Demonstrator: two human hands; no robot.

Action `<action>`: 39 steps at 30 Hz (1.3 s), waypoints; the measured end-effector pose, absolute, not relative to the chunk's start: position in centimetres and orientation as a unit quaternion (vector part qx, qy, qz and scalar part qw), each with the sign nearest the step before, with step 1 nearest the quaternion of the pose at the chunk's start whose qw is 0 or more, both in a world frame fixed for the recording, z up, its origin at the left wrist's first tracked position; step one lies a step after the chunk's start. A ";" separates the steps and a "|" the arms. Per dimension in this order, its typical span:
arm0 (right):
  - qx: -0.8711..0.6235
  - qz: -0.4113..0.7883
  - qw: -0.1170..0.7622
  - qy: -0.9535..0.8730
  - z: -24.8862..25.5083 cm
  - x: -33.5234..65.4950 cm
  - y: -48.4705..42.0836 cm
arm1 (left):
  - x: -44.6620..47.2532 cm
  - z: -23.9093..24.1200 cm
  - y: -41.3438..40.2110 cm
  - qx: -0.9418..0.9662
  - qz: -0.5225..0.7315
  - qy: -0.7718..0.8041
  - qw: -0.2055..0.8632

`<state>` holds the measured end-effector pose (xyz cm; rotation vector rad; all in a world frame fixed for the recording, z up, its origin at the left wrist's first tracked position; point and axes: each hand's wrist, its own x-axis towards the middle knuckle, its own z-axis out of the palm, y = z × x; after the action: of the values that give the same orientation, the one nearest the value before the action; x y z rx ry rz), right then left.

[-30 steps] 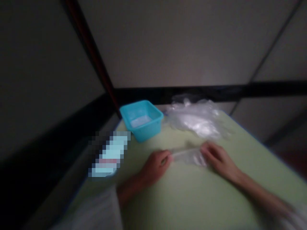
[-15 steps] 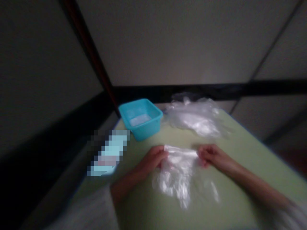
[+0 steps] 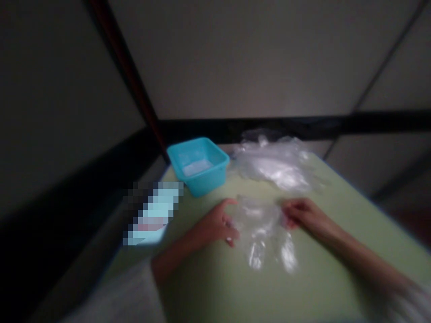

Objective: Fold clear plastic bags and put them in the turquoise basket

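A thin, crinkled piece of clear plastic (image 3: pixel 259 220) hangs over the table between my hands, its lower part parting into shiny lobes; whether it is a bag or a glove I cannot tell. My right hand (image 3: pixel 301 213) pinches its right edge. At its left side, my left hand (image 3: pixel 218 224) has thumb and fingers spread apart, close beside the plastic and not gripping it. Blur hides whether the left fingertips touch it.
At the table's far left stands a turquoise plastic basin (image 3: pixel 205 181) with something whitish inside. A heap of clear plastic (image 3: pixel 276 163) lies at the far right of the greenish tabletop (image 3: pixel 323 287). A pixelated bright object (image 3: pixel 155 215) lies by the left edge.
My left hand has let go of the plastic's upper left corner and its fingers have spread. The plastic, taut along its top before, now hangs looser from my right hand.
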<state>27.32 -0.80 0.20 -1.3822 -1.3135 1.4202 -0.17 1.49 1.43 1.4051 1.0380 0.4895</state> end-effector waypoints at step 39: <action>-0.320 0.106 0.127 -0.933 1.0 26.1 -3.0 | 1.7 0.9 0.1 0.675 0.384 0.339 0.531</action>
<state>26.10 -2.96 1.00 -0.9309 -2.7148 0.3087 1.74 0.12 0.86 1.6102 0.8098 0.9153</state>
